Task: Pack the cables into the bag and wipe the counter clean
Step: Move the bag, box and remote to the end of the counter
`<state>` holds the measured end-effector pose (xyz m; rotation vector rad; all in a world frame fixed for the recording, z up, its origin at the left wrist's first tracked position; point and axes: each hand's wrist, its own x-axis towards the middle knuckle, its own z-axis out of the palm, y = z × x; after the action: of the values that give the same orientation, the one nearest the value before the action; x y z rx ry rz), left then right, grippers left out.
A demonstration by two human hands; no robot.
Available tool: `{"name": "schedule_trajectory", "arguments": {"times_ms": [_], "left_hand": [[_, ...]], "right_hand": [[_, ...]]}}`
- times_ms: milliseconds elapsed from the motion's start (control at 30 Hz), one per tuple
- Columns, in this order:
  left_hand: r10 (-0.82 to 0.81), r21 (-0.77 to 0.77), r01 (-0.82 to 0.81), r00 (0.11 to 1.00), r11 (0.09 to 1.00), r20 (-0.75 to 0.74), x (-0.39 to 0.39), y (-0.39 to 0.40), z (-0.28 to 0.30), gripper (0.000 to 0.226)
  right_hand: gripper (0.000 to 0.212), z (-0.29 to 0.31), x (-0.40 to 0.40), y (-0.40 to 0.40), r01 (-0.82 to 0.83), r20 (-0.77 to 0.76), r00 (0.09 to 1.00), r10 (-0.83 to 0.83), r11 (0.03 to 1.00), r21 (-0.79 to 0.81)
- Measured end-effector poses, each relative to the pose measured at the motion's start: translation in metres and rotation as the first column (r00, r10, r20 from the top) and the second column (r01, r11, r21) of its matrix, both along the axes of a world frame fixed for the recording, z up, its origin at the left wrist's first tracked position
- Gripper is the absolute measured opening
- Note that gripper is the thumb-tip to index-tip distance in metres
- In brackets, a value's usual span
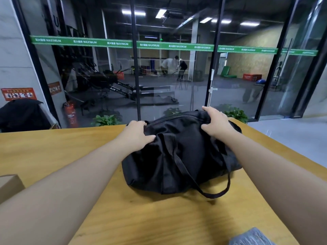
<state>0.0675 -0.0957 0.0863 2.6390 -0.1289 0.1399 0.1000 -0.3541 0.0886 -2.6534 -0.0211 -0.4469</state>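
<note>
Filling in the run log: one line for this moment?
left hand: grips bag | right hand: grips bag top | cloth: untouched on counter

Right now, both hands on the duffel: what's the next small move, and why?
Probably pull the zipper open. The left hand grips the black duffel bag at one end, the right hand grips the top by the zip line, the zip looks closed, and no cables are in view.
</note>
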Motion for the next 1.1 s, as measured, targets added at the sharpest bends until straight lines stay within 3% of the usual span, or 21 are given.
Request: {"name": "schedule_trajectory", "arguments": {"times_ms": [67, 200, 267, 333, 400, 567, 633, 767, 967, 1100], "left_hand": [[-0.036, 0.065, 0.036, 0.999, 0.997, 0.000, 0.004, -0.003, -0.006, 0.029], [0.002, 0.156, -0.017, 0.996, 0.988, 0.093, 0.011, -0.001, -0.020, 0.017], [0.028, 0.134, -0.045, 0.992, 0.990, 0.120, 0.015, 0.003, -0.021, 0.015], [0.046, 0.135, -0.064, 0.990, 0.989, 0.133, 0.018, 0.010, -0.019, 0.027], [0.057, 0.109, -0.071, 0.990, 0.992, 0.130, 0.021, 0.016, -0.016, 0.028], [0.103, 0.117, -0.099, 0.994, 0.988, -0.027, 0.028, 0.034, -0.009, 0.030], [0.127, 0.094, -0.126, 0.992, 0.988, -0.002, 0.028, 0.043, -0.006, 0.039], [0.103, 0.137, -0.129, 0.977, 0.982, 0.184, 0.020, 0.053, 0.009, 0.043], [0.091, -0.050, -0.078, 0.939, 0.996, 0.333, 0.008, 0.068, 0.031, 0.032], [0.137, -0.140, -0.094, 0.930, 0.986, 0.342, -0.001, 0.086, 0.046, 0.028]], "right_hand": [[0.073, 0.000, 0.011, -0.003, 0.036, -0.092, 0.995, -0.042, 0.997, -0.063], [0.067, -0.012, 0.031, -0.014, 0.148, -0.191, 0.969, -0.159, 0.987, -0.068], [0.050, -0.020, 0.040, -0.017, 0.155, -0.149, 0.975, -0.162, 0.986, -0.056], [0.032, -0.026, 0.043, -0.014, 0.157, -0.079, 0.984, -0.162, 0.986, -0.063], [0.026, -0.028, 0.042, -0.006, 0.169, -0.029, 0.985, -0.172, 0.982, -0.079], [0.009, -0.015, 0.036, 0.023, 0.264, 0.141, 0.957, -0.254, 0.963, -0.057], [0.014, -0.005, 0.032, 0.033, 0.250, 0.191, 0.951, -0.243, 0.968, -0.014], [0.024, 0.007, 0.022, 0.043, 0.215, 0.226, 0.946, -0.231, 0.972, 0.095], [0.024, 0.019, 0.005, 0.061, 0.123, 0.245, 0.950, -0.191, 0.955, 0.269], [0.023, 0.030, 0.000, 0.080, 0.065, 0.262, 0.949, -0.173, 0.925, 0.373]]}}
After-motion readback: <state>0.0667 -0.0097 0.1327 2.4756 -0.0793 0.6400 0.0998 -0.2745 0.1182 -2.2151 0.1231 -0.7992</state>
